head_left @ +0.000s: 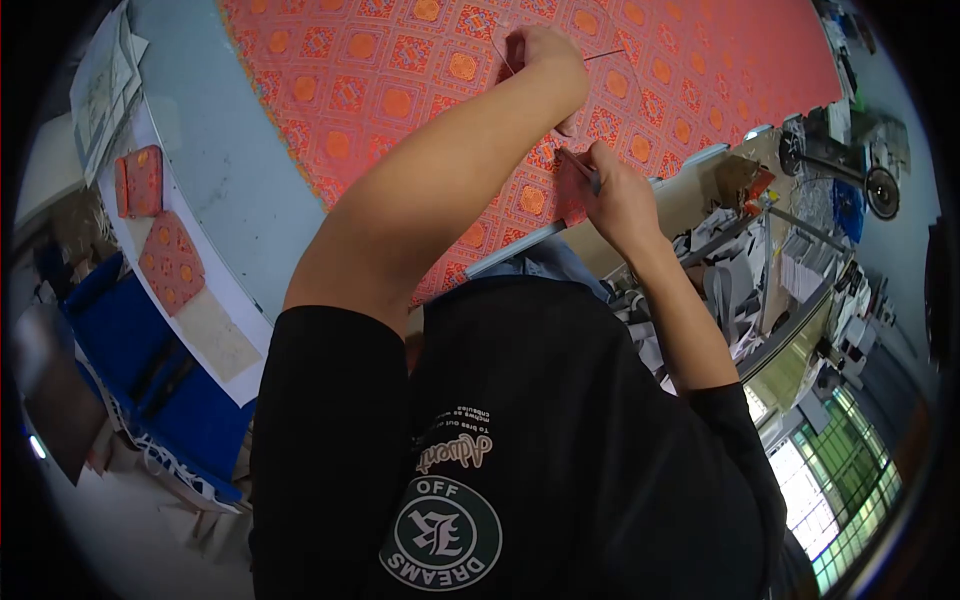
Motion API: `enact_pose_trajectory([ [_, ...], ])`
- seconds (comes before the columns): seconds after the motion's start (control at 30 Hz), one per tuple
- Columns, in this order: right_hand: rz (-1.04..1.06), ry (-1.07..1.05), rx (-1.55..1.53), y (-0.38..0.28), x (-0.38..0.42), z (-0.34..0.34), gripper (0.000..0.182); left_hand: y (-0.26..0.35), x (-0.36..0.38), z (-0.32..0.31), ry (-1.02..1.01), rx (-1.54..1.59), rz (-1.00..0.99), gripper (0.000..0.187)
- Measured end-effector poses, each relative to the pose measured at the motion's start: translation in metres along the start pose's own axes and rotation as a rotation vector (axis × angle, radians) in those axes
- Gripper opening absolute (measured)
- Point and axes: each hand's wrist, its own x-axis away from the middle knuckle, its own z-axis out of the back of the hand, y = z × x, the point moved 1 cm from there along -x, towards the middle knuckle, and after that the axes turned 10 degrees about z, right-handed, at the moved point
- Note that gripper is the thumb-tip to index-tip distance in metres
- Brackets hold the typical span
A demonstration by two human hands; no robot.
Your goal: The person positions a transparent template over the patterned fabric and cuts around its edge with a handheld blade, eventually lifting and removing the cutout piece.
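A red cloth (395, 100) with orange and blue medallions covers much of the table. My left hand (545, 65) is bent over it, fingers curled and partly hidden; what they grip cannot be made out. A thin dark stick or wire shows just right of that hand, and fine thread loops lie around it. Near the table's front edge, my right hand (620, 195) is closed, pinching a folded red piece (572, 188) with a dark edge. Something small and grey shows between its fingers.
Red patterned pieces (172, 262) lie on a white strip at the left, with papers (105, 90) above them. A blue chair (150, 360) stands at lower left. Shelves under the table at right hold stacked papers and scraps (800, 265). A round metal wheel (882, 192) is beyond.
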Motion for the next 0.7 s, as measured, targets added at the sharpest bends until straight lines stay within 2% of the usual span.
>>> enact_pose_trajectory([
  [0.17,-0.012,0.066,-0.007,0.003,-0.011,-0.015,0.023,0.002,-0.027,-0.017,-0.023,-0.048,-0.044,0.107],
  [0.23,-0.043,0.085,-0.005,0.003,-0.019,-0.019,0.024,-0.002,-0.032,-0.018,-0.016,0.013,-0.063,0.093],
  [0.27,-0.039,0.091,-0.021,0.006,-0.022,-0.024,0.024,-0.008,-0.039,-0.015,-0.011,0.002,-0.078,0.093],
  [0.33,-0.045,0.108,-0.035,0.007,-0.023,-0.028,0.024,-0.024,-0.051,-0.008,-0.125,0.05,-0.273,0.068],
  [0.37,-0.015,0.126,-0.045,0.007,-0.022,-0.028,0.02,-0.028,-0.052,-0.008,-0.123,0.042,-0.283,0.068],
  [0.43,0.013,0.156,-0.061,0.003,-0.028,-0.028,0.016,-0.036,-0.056,-0.009,-0.082,0.057,-0.316,0.048],
  [0.47,0.016,0.151,-0.051,0.002,-0.033,-0.028,0.016,-0.04,-0.058,-0.012,-0.083,0.04,-0.323,0.048],
  [0.53,-0.003,0.158,-0.052,-0.008,-0.046,-0.026,0.016,-0.041,-0.061,-0.021,0.288,-0.168,-0.254,0.033],
  [0.6,0.043,0.237,-0.046,-0.021,-0.07,-0.026,0.016,-0.043,-0.067,-0.024,0.299,-0.157,-0.283,0.033],
  [0.7,0.081,0.232,-0.029,-0.025,-0.092,-0.028,0.015,-0.051,-0.079,-0.024,0.325,-0.083,-0.306,0.032],
])
